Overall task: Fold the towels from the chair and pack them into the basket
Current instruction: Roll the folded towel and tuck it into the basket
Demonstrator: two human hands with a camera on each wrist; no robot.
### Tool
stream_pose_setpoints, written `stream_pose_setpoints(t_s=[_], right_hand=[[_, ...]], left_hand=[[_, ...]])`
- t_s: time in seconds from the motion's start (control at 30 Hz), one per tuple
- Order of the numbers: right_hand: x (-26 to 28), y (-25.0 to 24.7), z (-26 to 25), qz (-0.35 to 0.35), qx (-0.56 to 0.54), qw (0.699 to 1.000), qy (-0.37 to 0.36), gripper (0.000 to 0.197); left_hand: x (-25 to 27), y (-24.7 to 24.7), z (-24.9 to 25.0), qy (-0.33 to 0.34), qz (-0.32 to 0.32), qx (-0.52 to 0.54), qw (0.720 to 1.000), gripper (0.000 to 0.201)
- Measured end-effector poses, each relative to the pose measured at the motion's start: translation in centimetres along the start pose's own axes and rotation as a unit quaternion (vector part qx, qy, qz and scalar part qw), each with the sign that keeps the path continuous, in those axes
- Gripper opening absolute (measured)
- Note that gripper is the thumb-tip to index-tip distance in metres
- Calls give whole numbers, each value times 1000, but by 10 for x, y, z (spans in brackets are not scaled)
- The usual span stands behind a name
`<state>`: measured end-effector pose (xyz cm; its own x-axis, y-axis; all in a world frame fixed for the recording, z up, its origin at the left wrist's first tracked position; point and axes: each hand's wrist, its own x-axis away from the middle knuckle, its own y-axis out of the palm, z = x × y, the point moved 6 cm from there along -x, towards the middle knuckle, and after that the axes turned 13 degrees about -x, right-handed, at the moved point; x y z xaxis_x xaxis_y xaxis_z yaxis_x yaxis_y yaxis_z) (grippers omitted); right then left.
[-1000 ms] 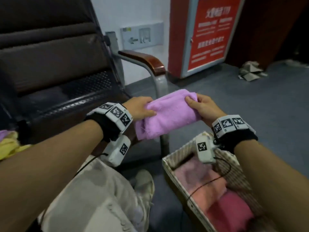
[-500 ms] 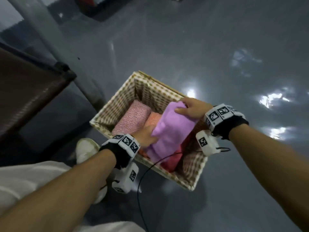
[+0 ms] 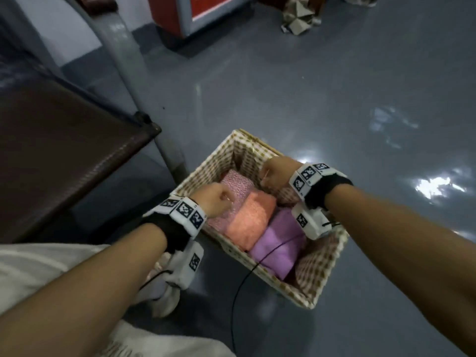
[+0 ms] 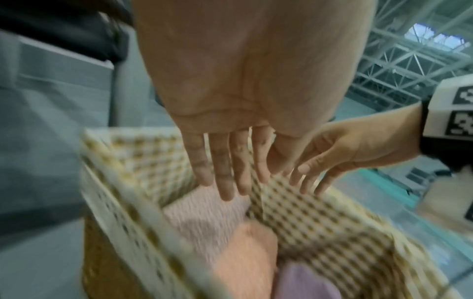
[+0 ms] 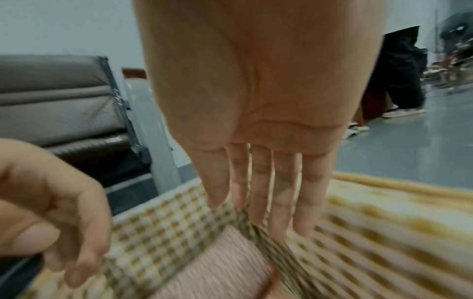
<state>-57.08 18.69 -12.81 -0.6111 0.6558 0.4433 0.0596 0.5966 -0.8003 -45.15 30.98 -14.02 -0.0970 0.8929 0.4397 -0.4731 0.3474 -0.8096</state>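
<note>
From overhead, the basket [image 3: 323, 276] on the floor holds three folded towels — pink [image 3: 235, 185], orange [image 3: 251, 219], purple [image 3: 277, 249] — side by side. Left-wrist view: left hand [image 4: 243, 101] empty, fingers straight above the pink towel. Right-wrist view: right hand [image 5: 261, 113] likewise slack and empty, over the basket's far corner.

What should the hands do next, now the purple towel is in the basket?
Probably lift both hands out and go back to the chair for another towel. The left hand and right hand are open and hold nothing, and the purple towel already lies folded in the basket beside the orange towel.
</note>
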Motion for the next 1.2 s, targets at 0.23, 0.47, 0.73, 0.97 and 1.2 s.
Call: stream_pose_setpoints(t_s=[0.23, 0.47, 0.73, 0.97, 1.2], right_hand=[[-6, -53, -181, -12, 6, 985, -173, 27], [17, -70, -396, 40, 139, 931, -336, 21], [58, 19, -601, -5, 219, 854, -472, 17], [74, 137, -701, -70, 267, 796, -538, 17], [68, 235, -753, -165, 217, 782, -561, 17]], left_hand=[[89, -175, -96, -128, 211, 44, 968, 13], [250, -279, -196, -214, 403, 140, 879, 19], [426, -230, -323, -335, 419, 74, 841, 9], [520, -154, -434, -472, 317, 39, 822, 16], [542, -70, -504, -524, 139, 101, 834, 59]])
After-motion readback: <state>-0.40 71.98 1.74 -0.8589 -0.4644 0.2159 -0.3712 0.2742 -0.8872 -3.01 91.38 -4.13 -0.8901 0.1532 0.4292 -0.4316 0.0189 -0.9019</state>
